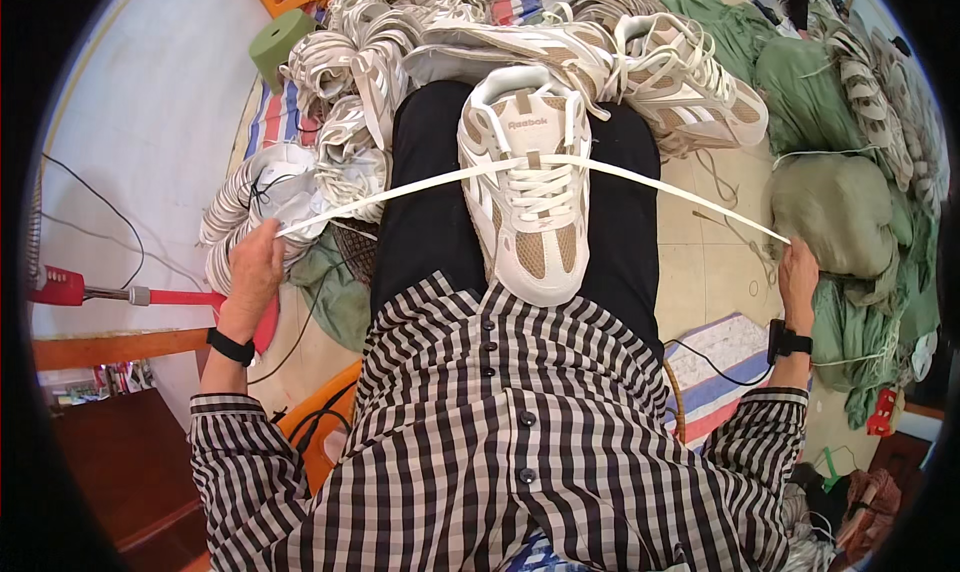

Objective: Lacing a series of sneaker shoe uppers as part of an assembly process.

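Floor tiles (690,282) flanked by green cloth bundles (830,212), right, and beige shoe uppers (375,92), far left, surround a low-top sneaker (545,252) resting toe-near on a black-trousered lap (425,192). It looks light and soft-sided, best steadied at the heel. Its flat off-white shoelace (420,185), seemingly limp and best held near its ends, spans left hand (257,267) and right hand (798,270), fingers pinched closed on either side.
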Demonstrator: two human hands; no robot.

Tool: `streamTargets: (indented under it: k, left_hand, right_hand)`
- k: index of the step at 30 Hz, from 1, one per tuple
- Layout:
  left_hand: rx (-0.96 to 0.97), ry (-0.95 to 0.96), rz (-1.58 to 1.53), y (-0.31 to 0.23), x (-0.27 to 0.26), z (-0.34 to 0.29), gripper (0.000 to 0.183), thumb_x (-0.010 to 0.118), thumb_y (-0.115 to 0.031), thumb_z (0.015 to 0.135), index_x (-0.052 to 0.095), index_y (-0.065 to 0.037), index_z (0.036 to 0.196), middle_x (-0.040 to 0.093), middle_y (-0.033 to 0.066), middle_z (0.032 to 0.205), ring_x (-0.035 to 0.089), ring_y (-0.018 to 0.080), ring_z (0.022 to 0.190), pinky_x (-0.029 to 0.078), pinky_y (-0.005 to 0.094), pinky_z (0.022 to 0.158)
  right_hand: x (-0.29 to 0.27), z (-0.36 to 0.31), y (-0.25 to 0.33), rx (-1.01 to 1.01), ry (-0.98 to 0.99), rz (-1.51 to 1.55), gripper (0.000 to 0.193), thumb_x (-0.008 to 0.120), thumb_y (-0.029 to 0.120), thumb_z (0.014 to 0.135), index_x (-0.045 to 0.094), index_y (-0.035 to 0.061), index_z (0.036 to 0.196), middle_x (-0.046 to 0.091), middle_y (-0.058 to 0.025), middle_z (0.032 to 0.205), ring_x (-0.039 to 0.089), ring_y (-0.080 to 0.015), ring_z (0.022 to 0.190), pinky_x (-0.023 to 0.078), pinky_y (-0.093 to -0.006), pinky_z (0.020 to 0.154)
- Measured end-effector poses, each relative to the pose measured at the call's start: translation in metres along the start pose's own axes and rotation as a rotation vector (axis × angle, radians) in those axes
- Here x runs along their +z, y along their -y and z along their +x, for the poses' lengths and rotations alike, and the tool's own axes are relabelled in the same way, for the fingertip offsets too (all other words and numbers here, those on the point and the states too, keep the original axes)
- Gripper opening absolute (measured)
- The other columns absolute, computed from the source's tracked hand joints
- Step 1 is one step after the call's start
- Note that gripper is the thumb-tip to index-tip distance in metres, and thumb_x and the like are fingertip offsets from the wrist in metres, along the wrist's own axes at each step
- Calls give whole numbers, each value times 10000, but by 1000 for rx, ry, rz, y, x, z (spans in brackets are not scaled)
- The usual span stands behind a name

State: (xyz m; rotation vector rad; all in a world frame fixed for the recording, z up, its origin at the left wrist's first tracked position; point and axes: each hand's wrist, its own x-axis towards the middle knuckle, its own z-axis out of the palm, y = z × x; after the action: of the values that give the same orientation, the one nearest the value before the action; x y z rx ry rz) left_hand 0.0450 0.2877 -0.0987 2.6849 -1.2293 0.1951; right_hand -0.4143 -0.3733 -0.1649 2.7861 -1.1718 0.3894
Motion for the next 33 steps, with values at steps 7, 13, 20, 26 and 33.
streamTargets:
  k: [7,13,20,26,33]
  left_hand:
    - [-246,148,339,79,12,-52,100,535,-97,881,560,0,871,620,233,791,608,430,767,482,503,671]
    - [-315,276,366,148,29,-114,137,533,-92,844,566,-3,745,606,258,725,612,449,760,484,531,667]
    - [-290,255,252,168,42,-138,89,530,-46,785,599,10,776,609,262,740,605,459,774,483,522,699]
    - [-465,155,140,188,55,-161,143,528,-86,794,605,25,840,595,276,749,598,447,736,463,499,644]
    - [-373,28,71,152,69,-126,134,537,-134,894,558,-7,930,579,198,670,598,366,626,458,444,562]
  right_hand:
    - [15,-33,-47,45,68,43,180,465,145,946,566,-2,961,591,-288,799,570,-486,796,427,-549,675]
    - [29,-53,-64,93,-21,166,173,446,107,928,586,12,963,595,-296,804,574,-488,793,430,-537,661]
    - [36,-77,-79,244,-29,100,185,445,86,900,612,14,932,600,-294,780,583,-483,766,437,-532,654]
    - [35,-85,-72,265,-29,-11,210,462,60,887,633,22,1002,651,-234,772,644,-395,739,496,-454,665]
    - [-16,-11,139,6,39,1018,223,462,-7,937,552,3,1140,703,-113,915,664,-163,837,516,-286,778]
